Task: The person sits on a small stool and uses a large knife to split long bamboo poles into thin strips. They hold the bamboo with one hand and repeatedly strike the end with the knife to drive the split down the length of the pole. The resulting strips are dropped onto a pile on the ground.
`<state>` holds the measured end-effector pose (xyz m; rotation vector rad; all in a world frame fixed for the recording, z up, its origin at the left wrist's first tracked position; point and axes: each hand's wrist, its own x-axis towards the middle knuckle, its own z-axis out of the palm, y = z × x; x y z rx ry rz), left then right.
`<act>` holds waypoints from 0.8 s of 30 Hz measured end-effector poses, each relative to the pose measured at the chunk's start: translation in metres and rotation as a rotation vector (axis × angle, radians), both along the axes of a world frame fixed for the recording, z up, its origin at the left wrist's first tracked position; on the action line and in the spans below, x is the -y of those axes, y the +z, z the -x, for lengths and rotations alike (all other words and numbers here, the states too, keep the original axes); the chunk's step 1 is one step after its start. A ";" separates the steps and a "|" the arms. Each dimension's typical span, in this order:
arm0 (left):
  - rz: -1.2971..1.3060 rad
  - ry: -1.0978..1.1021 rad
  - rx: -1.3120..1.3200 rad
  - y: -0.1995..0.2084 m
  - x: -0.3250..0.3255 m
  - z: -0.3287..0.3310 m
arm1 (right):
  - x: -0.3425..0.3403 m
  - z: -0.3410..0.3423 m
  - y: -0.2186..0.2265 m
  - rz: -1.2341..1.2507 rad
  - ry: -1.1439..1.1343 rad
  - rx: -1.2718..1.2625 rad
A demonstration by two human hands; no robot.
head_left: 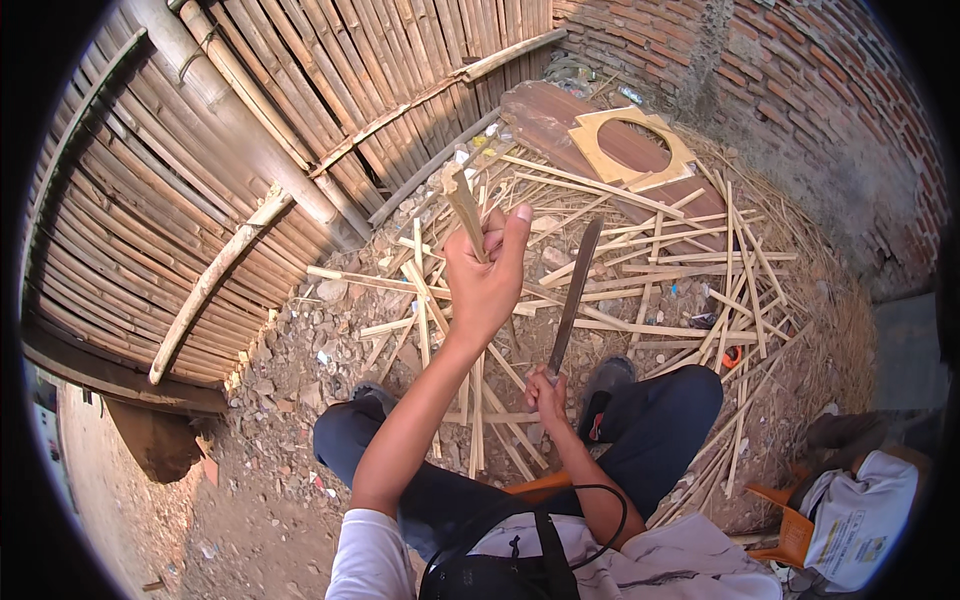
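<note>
My left hand (484, 285) is raised in front of me, fingers closed round a bamboo strip (461, 205), thumb pointing up. The strip's upper end leans left, and its lower part passes behind my hand toward the ground. Lower and to the right, my right hand (546, 394) grips the handle of a machete (575, 308). Its long dark blade points up and away, tilted slightly right, apart from the strip. The handle is mostly hidden in my fingers. Many split bamboo strips (640, 268) lie crisscrossed on the ground beyond both hands.
A bamboo-slat wall (180, 200) rises at the left, a brick wall (800, 110) at the far right. A brown board (545, 120) carries a pale panel (590, 140) with a round hole. An orange chair (795, 525) with white cloth (865, 510) stands at the lower right. Stones cover the ground.
</note>
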<state>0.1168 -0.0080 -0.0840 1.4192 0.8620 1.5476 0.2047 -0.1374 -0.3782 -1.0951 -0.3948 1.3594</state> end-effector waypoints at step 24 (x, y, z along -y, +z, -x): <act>-0.026 0.084 0.047 -0.001 -0.015 0.026 | 0.019 0.006 -0.037 0.485 0.167 0.245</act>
